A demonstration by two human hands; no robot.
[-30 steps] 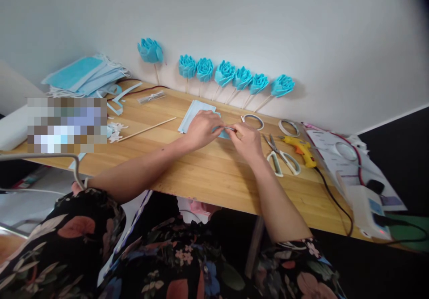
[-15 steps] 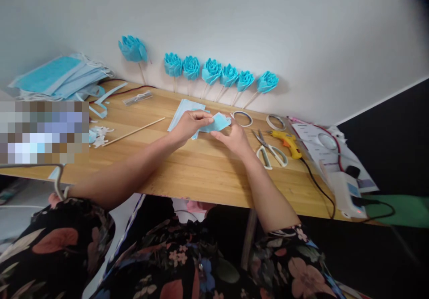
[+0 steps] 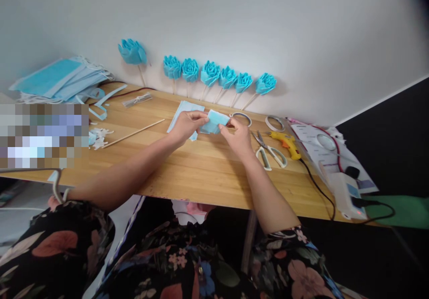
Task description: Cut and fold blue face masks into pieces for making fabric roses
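Note:
A small light-blue piece of mask fabric [image 3: 216, 121] is stretched between my two hands above the table. My left hand [image 3: 188, 125] pinches its left edge between thumb and fingers. On the other side, my right hand [image 3: 238, 136] grips the right edge, thumb at the front. Flat pale-blue mask pieces [image 3: 182, 111] lie on the wood just behind and left of the held piece, partly hidden by my left hand. Several blue fabric roses [image 3: 210, 73] on thin sticks lean against the wall beyond my hands.
Scissors [image 3: 270, 149] and a yellow glue gun [image 3: 288, 143] lie right of my hands, with tape rolls [image 3: 275, 123] behind. A wooden stick [image 3: 134, 133], fabric scraps [image 3: 98, 137] and a mask stack [image 3: 60, 77] are at left. A white power box [image 3: 346, 196] stands at the table's right edge.
The held fabric has turned from a slanted, pointed shape to a flatter rectangle facing me. My right fingers have shifted along its right edge, and both hands still hold it.

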